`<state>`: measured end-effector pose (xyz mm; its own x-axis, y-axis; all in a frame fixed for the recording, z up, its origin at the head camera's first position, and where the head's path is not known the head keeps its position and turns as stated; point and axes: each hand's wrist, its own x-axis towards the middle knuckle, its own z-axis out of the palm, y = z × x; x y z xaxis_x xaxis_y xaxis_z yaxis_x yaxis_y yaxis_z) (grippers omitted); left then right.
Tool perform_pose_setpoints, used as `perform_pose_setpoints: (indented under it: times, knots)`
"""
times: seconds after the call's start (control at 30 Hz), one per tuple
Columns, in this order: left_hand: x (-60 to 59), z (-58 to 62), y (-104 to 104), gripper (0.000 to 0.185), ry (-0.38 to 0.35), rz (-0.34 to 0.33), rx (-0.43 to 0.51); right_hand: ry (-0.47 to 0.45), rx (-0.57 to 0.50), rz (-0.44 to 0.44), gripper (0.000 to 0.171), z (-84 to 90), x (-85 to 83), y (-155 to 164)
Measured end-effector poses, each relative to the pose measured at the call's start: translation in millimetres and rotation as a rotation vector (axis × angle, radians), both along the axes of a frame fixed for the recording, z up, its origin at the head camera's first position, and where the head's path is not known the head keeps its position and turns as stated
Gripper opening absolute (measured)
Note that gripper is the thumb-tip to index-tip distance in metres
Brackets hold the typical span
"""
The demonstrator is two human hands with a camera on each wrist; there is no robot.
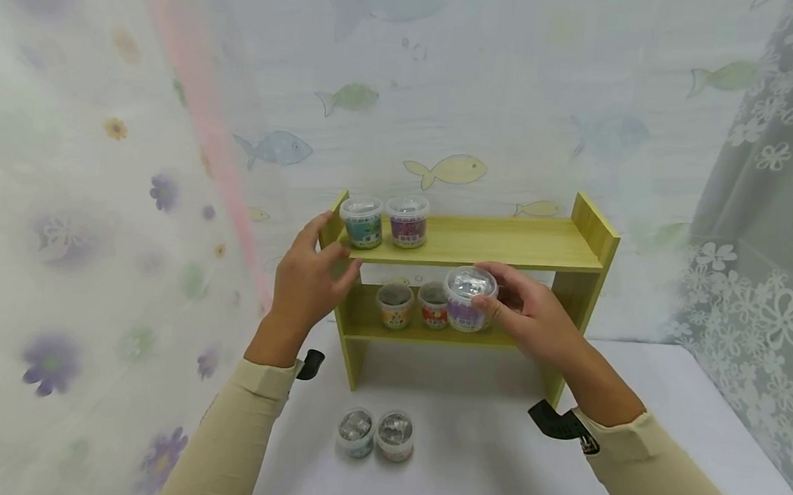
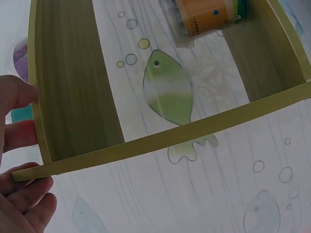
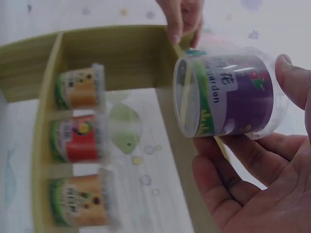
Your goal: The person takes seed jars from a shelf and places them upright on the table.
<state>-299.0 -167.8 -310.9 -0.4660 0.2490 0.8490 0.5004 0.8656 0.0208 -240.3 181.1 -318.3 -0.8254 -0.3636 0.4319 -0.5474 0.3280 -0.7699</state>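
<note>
the right hand (image 1: 525,308) holds a purple cup (image 1: 465,306) in front of the shelf (image 1: 499,242); the left hand (image 1: 309,280) grips the shelf's left side. five cups (image 1: 407,230) are on the shelf already; this one and two cups (image 1: 395,437) before the shelf look left to do.

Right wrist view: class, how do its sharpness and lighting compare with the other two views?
Right wrist: dim, the shelved red cup blurred, lettering on the held purple cup sharper; head: brighter overall, with glare on that cup's top and glints on two cups on the table; left wrist: dim too, one edge of the shelf bowed, perhaps lens distortion.
</note>
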Motion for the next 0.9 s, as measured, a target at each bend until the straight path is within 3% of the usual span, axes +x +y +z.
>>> perform_pose_setpoints:
  times: [0.4, 0.9]
  knots:
    - [1.6, 2.4, 2, 0.022, -0.04, 0.017, 0.015, -0.128, -0.039, -0.015, 0.056, -55.8, 22.7, -7]
    - [0.6, 0.5, 0, 0.022, -0.049, 0.015, 0.02, -0.225, -0.073, -0.024, 0.059, -124.1, 33.4, -17]
